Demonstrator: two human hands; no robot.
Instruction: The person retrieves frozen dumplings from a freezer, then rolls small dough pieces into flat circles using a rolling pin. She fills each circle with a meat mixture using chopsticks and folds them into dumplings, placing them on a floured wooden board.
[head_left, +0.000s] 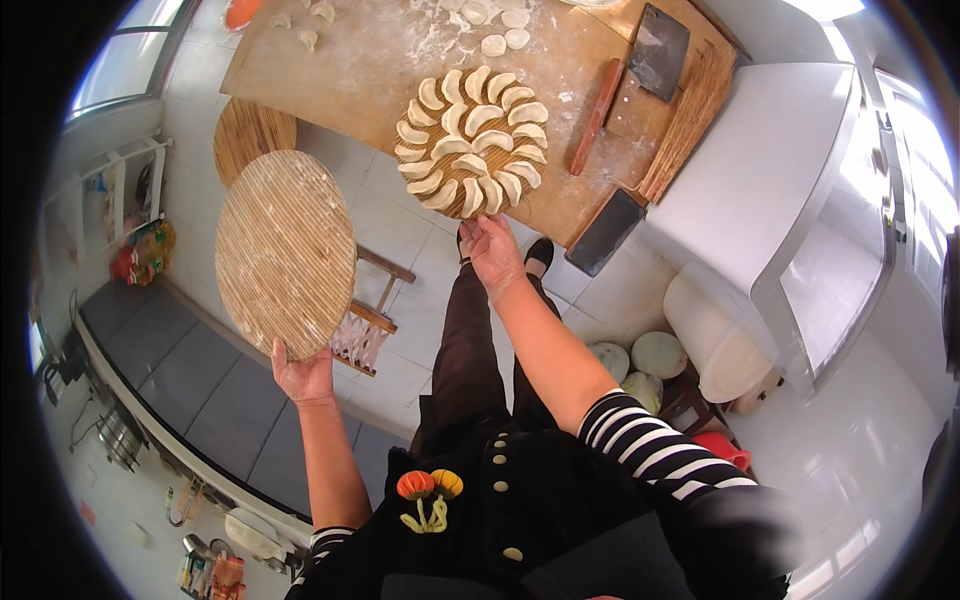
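Note:
My left hand grips the near edge of a round ridged tray, which bears only traces of flour and is held out over the floor. At the near rim of a second round ridged tray is my right hand, its fingers curled under the edge. Rings of crescent-shaped dumplings cover that tray. It overlaps the front edge of a floured wooden board; whether it rests on the board or is lifted cannot be told.
Flattened dough rounds and a few loose dumplings lie on the board. A rolling pin, a cleaver and a dark phone are on the right. A small wooden folding stool stands below, with a white cabinet at right.

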